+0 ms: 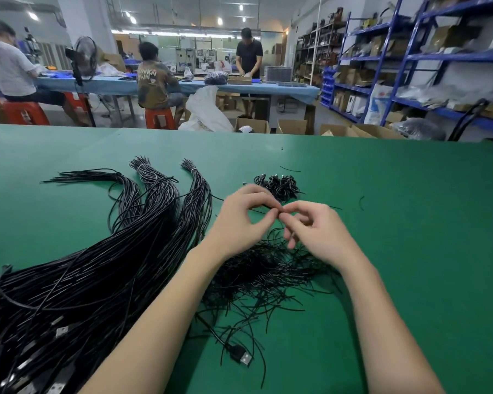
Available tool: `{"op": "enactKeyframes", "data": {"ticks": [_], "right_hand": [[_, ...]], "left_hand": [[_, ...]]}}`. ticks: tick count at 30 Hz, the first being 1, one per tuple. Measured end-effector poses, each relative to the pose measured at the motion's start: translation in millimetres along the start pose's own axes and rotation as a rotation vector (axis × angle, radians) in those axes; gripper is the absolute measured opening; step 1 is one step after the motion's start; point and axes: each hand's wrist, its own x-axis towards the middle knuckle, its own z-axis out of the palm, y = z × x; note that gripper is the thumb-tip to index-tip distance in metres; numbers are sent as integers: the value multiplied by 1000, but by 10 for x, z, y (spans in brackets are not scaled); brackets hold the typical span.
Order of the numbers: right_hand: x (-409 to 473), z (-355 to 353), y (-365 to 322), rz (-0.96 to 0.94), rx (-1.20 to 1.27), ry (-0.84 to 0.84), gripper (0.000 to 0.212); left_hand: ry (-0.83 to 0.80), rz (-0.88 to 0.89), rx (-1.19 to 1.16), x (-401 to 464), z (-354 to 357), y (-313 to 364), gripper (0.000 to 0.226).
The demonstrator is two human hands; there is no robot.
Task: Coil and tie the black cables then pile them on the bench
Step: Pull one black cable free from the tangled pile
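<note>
**Black cables: start the coil or tie with a clean pinch**

Black cables (pixel 91 268) lie in long bundles across the left of the green worktop (pixel 396 223), their plug ends toward the near-left corner. A small pile of finished coils (pixel 278 184) sits further back, just beyond the hands, and a loose heap of thin black ties (pixel 268 274) lies under the wrists. One cable with a USB plug (pixel 241 358) trails toward the near edge.

The left hand (pixel 239 220) and right hand (pixel 316 231) meet fingertip to fingertip above the ties, each grip closed in a pinch on a thin black strand; whether it is a tie or a cable end is too fine to tell.

To do this step well, I would keep the pinch points close together, hold the strand taut, keep loops even, and twist the tie snugly before placing the coil on the pile.
</note>
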Motion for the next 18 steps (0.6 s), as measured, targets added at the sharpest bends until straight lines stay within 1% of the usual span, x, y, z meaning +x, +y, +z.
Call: {"op": "enactKeyframes", "data": {"ticks": [1,3,4,5,6,7,8,9,10,11,13,15,18], "right_hand": [[9,23,13,8,36,61,9],[19,45,36,33,73,160,13],[26,53,40,43,94,206,14],[35,60,34,48,127,246,14],[47,60,24,45,176,259,13],[48,55,6,31,242,231,12],[43,47,-7,8,317,163,10],[35,35,-17,-15,378,72,9],[21,26,-18,-36,409,-29,11],[4,25,-14,-48,413,-126,13],[-8,58,2,-44,376,-263,11],[5,119,15,-22,297,-297,10],[7,201,15,-14,255,-330,18]], "left_hand": [[74,-45,19,-9,22,-10,7],[222,-153,179,-8,46,-40,27],[261,-195,242,0,40,-51,34],[246,-227,260,8,31,-61,39],[166,-269,232,20,23,-67,44],[31,-337,141,27,12,-58,52],[-141,-431,-30,28,1,-35,60],[-288,-519,-250,30,-6,-5,71],[-374,-572,-438,36,4,2,82],[-387,-586,-585,45,16,1,86],[-312,-565,-740,52,25,-2,78],[-270,-530,-840,51,41,12,67],[-203,-511,-1057,71,18,12,69]]}}
